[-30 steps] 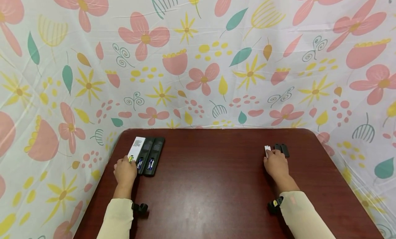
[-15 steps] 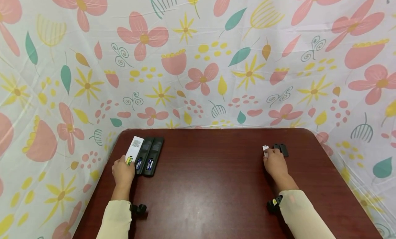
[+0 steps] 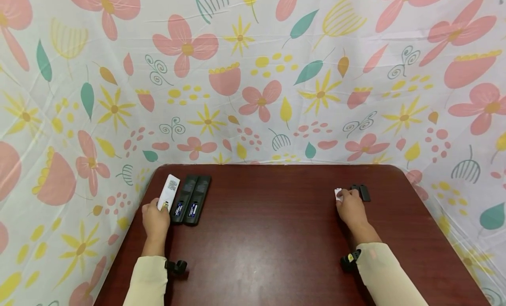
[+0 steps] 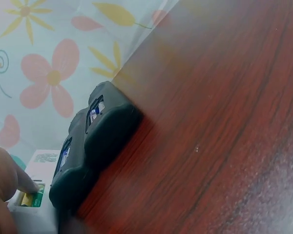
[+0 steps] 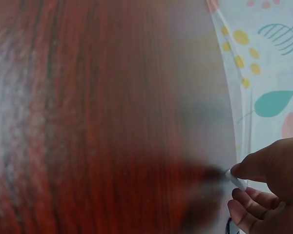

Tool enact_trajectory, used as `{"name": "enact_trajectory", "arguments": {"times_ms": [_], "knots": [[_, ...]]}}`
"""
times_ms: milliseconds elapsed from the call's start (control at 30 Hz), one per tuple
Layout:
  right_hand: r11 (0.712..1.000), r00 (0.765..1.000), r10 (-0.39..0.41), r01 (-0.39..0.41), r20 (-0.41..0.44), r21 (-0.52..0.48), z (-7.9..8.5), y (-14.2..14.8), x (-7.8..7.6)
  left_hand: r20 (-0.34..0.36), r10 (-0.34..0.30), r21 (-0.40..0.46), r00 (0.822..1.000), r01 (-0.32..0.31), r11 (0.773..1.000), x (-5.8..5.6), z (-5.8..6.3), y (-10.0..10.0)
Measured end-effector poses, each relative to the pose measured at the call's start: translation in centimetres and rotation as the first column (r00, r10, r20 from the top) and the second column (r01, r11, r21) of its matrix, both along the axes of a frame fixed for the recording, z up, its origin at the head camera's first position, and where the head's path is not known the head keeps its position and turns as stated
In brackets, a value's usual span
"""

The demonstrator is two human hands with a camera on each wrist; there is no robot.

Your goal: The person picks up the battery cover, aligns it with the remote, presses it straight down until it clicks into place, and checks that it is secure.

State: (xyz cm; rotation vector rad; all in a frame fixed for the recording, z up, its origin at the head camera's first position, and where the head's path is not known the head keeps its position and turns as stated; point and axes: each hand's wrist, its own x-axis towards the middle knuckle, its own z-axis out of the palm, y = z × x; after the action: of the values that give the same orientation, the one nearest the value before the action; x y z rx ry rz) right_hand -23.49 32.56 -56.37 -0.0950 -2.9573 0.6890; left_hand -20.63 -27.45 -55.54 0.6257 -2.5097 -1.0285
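My left hand (image 3: 156,219) grips the near end of a white remote control (image 3: 169,189), which lies face down with a code printed on its back. In the left wrist view a finger touches a green and yellow battery (image 4: 37,196) in the remote's uncovered compartment. Beside it lie two black remote controls (image 3: 184,199), backs up, with blue batteries (image 3: 193,209) showing in their compartments. At the right side of the table my right hand (image 3: 351,208) pinches a small white battery cover (image 5: 237,180) between thumb and fingers. Its far end sticks out past the fingertips.
Two black battery covers (image 3: 364,193) lie just beyond my right hand. The dark red wooden table (image 3: 257,235) ends at a flower-printed cloth (image 3: 253,77) behind and at both sides. Black wrist cameras (image 3: 178,267) sit at the sleeves.
The white remote has shifted left, away from the black ones, with my left hand on it. The white cover has moved slightly left and tilted in my right hand.
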Motion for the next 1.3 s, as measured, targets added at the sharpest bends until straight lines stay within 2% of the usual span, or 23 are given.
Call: {"name": "enact_trajectory", "arguments": {"times_ms": [233, 467, 800, 1167, 1300], "knots": [[0.999, 1.000, -0.007, 0.007, -0.005, -0.032, -0.3, 0.0, -0.2, -0.007, 0.008, 0.020, 1.000, -0.008, 1.000, 0.2, -0.2, -0.2], [0.999, 0.997, -0.002, -0.002, -0.075, -0.052, -0.2, -0.3, 0.1, -0.025, 0.020, 0.063, 0.999, -0.019, 0.998, 0.3, -0.1, -0.1], [0.997, 1.000, -0.005, 0.003, -0.028, -0.080, 0.9, -1.0, 0.6, -0.053, 0.040, 0.162, 0.998, -0.031, 0.986, 0.2, 0.6, 0.2], [0.992, 0.995, 0.008, -0.020, -0.099, -0.124, 0.7, -1.6, 0.8, -0.087, 0.016, 0.174, 0.996, -0.001, 0.985, 0.2, 1.6, 1.2], [0.990, 0.995, 0.005, -0.019, -0.099, -0.140, 0.5, -1.8, 0.7, -0.083, 0.018, 0.216, 0.996, 0.000, 0.976, 0.3, 1.9, 1.6]]}}
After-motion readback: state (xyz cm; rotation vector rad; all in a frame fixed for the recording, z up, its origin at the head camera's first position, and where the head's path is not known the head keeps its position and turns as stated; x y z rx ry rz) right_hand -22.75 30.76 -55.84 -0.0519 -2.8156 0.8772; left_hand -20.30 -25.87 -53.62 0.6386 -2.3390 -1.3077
